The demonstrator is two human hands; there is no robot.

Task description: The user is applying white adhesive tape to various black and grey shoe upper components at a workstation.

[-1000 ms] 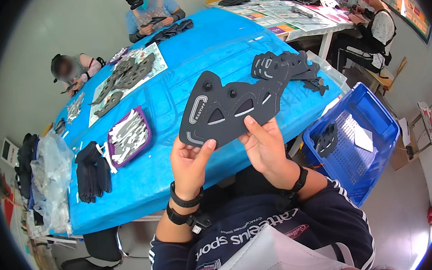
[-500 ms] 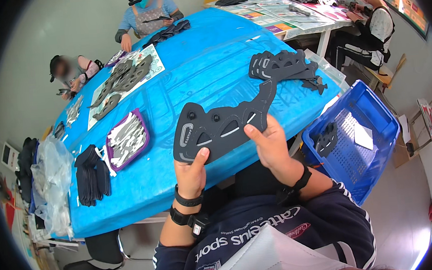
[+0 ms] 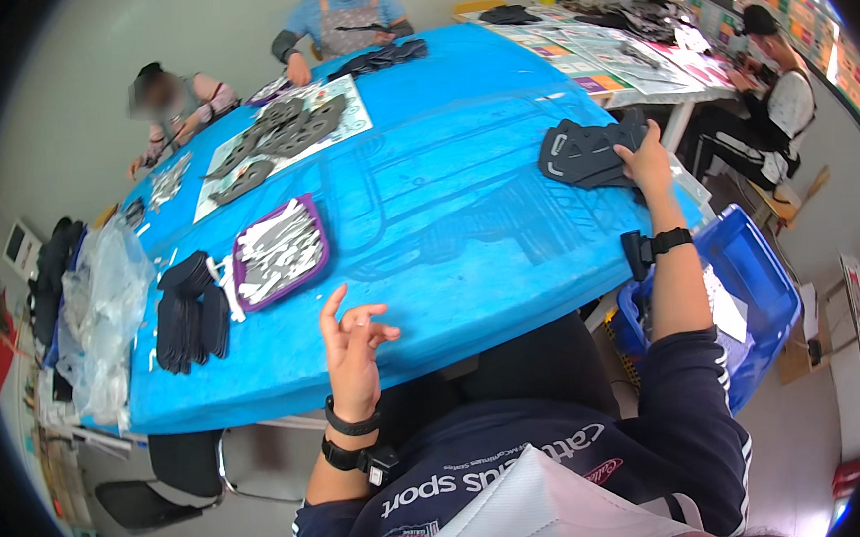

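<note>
At the table's right side, my right hand (image 3: 650,165) grips the end of a dark grey cut-out panel (image 3: 591,152), thumb on top. The panel lies on the stack of similar pieces there, and its right end is partly hidden by my fingers. My left hand (image 3: 354,359) is raised over the near table edge, empty, with its fingers apart and loosely bent. Beyond it sits a purple-rimmed tray (image 3: 324,238) filled with white and grey strips. Left of the tray lie stacked black fabric-like pieces (image 3: 186,320).
A blue cover (image 3: 445,198) lies over the table. More grey cut-out pieces (image 3: 305,128) rest on a printed sheet farther back. A blue crate (image 3: 764,265) stands by my right arm; clear plastic bags (image 3: 110,321) hang at the left. Three people work around the tables.
The panel has gone from between both hands to the stack at the right, carried by my right hand. My left hand has let go of it. The view has shifted slightly.
</note>
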